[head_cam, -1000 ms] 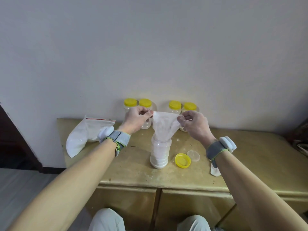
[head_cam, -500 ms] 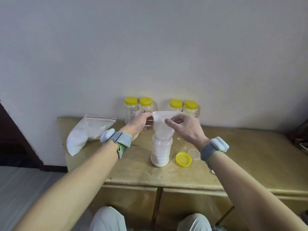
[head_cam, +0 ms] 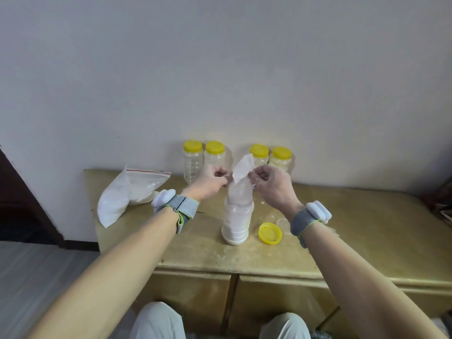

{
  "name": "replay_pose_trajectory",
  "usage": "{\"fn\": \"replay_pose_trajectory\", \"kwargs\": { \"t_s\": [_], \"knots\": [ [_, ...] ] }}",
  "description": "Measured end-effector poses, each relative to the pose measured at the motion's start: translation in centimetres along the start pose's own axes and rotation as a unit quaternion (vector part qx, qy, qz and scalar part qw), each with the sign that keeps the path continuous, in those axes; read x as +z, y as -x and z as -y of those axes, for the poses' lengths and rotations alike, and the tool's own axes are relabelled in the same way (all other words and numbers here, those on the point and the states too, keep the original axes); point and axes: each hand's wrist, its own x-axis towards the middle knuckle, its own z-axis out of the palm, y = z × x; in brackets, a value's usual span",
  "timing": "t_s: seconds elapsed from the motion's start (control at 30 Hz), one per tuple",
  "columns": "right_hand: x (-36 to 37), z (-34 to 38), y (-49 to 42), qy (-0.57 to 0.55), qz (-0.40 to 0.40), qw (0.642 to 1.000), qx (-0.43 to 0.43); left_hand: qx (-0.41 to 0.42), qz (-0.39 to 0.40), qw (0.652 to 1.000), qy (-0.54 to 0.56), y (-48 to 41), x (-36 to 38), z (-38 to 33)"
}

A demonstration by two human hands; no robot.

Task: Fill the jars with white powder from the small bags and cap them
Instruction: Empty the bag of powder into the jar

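bag [head_cam: 241, 189] on jar [head_cam: 236, 223], lid [head_cam: 270, 233] beside, capped jars [head_cam: 193, 160] behind

The small bag [head_cam: 241, 184] covers the mouth of the open jar [head_cam: 236, 221], so its rim is out of sight. The left hand [head_cam: 210, 182] hides the lower part of the second capped jar [head_cam: 215, 155]. The bag and the right hand [head_cam: 274, 189] hide much of the third capped jar [head_cam: 259, 155]. A clear disc [head_cam: 283, 222] lies partly behind the right wristband [head_cam: 304, 220]. A dark object [head_cam: 443, 204] is cut off at the right edge and cannot be identified.
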Motion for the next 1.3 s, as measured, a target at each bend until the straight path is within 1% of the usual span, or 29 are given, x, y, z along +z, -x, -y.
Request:
{"fn": "replay_pose_trajectory", "kwargs": {
  "t_s": [0.07,0.17,0.27,0.3,0.37,0.4,0.47,0.5,0.57,0.63,0.7,0.77,0.9,1.0,1.07,1.13,1.2,1.27,1.3],
  "knots": [
    [-0.6,-0.2,0.1,0.012,-0.024,1.000,0.001,0.010,-0.024,1.000,-0.005,-0.2,-0.5,0.5],
    [-0.7,-0.4,0.2,0.038,0.005,0.999,-0.006,0.016,-0.017,0.999,-0.042,-0.3,-0.6,0.7],
    [-0.7,-0.4,0.0,0.026,-0.041,0.999,-0.008,0.013,-0.023,0.999,-0.021,-0.4,-0.2,0.5],
    [-0.8,-0.3,0.0,0.034,-0.029,0.999,-0.013,0.010,-0.015,1.000,-0.014,-0.5,0.0,0.4],
    [-0.6,-0.2,0.0,0.056,0.027,0.998,-0.025,0.005,-0.006,1.000,-0.013,-0.5,0.4,-0.1],
    [-0.5,-0.3,0.0,0.056,0.038,0.997,-0.023,0.004,-0.006,1.000,-0.010,-0.6,0.4,-0.2],
    [-0.5,-0.2,0.0,0.049,0.015,0.999,-0.006,0.000,0.005,1.000,0.005,-0.5,0.6,-0.8],
    [-0.5,-0.3,-0.1,0.050,0.009,0.999,-0.002,-0.004,0.023,1.000,0.007,-0.3,0.7,-1.0],
    [-0.5,-0.3,-0.1,0.064,0.033,0.997,-0.008,0.002,0.054,0.998,-0.011,-0.2,0.8,-1.0],
    [-0.5,-0.4,0.0,0.064,0.036,0.997,0.000,0.014,0.042,0.999,-0.018,-0.3,0.9,-0.6],
    [-0.8,-0.5,-0.1,0.063,0.006,0.998,0.012,0.016,0.006,1.000,-0.003,-0.6,0.5,0.0],
    [-1.0,-0.7,-0.1,0.064,-0.002,0.998,0.000,0.011,-0.011,1.000,-0.010,-0.7,0.1,0.5],
    [-1.1,0.0,0.6,0.009,0.002,0.998,-0.068,0.018,0.017,0.999,-0.039,-0.5,0.5,0.4],
    [-1.1,0.6,0.4,0.066,0.005,0.993,-0.099,0.011,0.021,1.000,0.018,-0.3,1.0,-0.2],
    [-1.1,0.9,0.0,0.072,-0.023,0.992,-0.098,-0.005,0.018,0.999,0.049,-0.1,0.8,-0.6],
    [-1.2,1.0,-0.2,0.043,-0.055,0.994,-0.084,-0.020,0.018,0.997,0.079,-0.2,0.4,-0.4],
    [-1.3,1.1,-0.1,0.051,-0.028,0.996,-0.075,-0.042,0.024,0.992,0.113,0.0,0.0,-0.4],
    [-1.1,0.9,-0.1,0.049,0.002,0.997,-0.066,-0.051,0.058,0.994,0.082,0.1,-0.1,-0.3],
    [-1.1,0.8,-0.1,0.032,-0.003,0.998,-0.061,-0.050,0.079,0.995,0.045,0.2,0.0,-0.2]
  ]
}}
